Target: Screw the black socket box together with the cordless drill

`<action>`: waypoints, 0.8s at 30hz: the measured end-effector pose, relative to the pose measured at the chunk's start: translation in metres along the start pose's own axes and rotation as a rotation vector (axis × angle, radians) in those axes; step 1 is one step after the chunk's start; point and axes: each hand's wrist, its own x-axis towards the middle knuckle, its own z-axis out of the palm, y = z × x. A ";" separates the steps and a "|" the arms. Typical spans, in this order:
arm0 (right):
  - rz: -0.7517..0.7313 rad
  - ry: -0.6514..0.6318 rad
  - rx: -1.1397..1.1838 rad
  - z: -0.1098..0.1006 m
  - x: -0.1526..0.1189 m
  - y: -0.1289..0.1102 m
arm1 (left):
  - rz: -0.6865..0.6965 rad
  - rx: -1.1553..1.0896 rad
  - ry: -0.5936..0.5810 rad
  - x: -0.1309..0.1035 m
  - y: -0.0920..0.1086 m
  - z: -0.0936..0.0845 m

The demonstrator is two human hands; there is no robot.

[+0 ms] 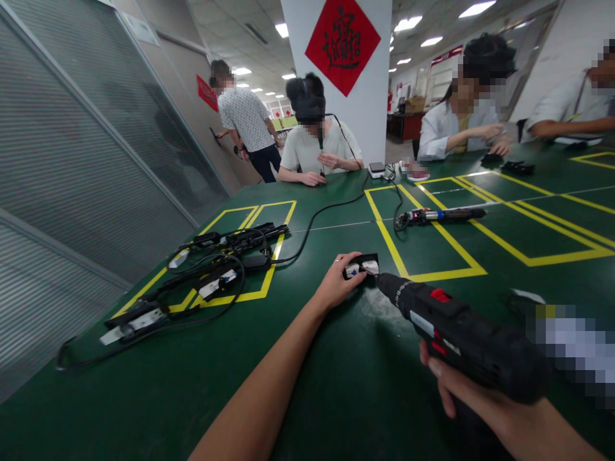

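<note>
My left hand grips a small black housing with white parts inside, resting on the green table. Its thumb lies along the near side and the fingers wrap the far side. In my right hand is a black cordless drill with red accents, held by the handle. The drill points left and away from me. Its tip is at the right end of the housing; whether the bit touches a screw I cannot make out.
Black power strips with cables lie on the left, partly inside yellow tape lines. Another black tool with a cable lies beyond the drill. A white box sits near the far edge. Seated people work across the table; one person stands behind.
</note>
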 end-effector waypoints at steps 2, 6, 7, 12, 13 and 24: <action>0.000 -0.011 -0.009 0.000 0.000 -0.001 | 0.005 0.002 0.006 0.000 0.000 0.000; -0.015 0.041 -0.006 0.002 -0.001 -0.004 | -0.004 0.001 0.002 0.000 0.000 0.000; -0.022 0.049 -0.007 0.002 -0.002 -0.004 | -0.007 0.002 0.000 0.000 0.000 0.000; 0.003 0.064 -0.006 0.004 -0.001 -0.003 | 0.010 0.005 -0.004 0.000 -0.001 -0.001; 0.017 0.053 -0.010 0.004 0.000 -0.002 | 0.013 0.004 -0.007 0.000 -0.001 -0.001; 0.075 0.041 -0.099 0.002 -0.001 0.001 | 0.000 0.010 -0.016 0.000 0.000 -0.001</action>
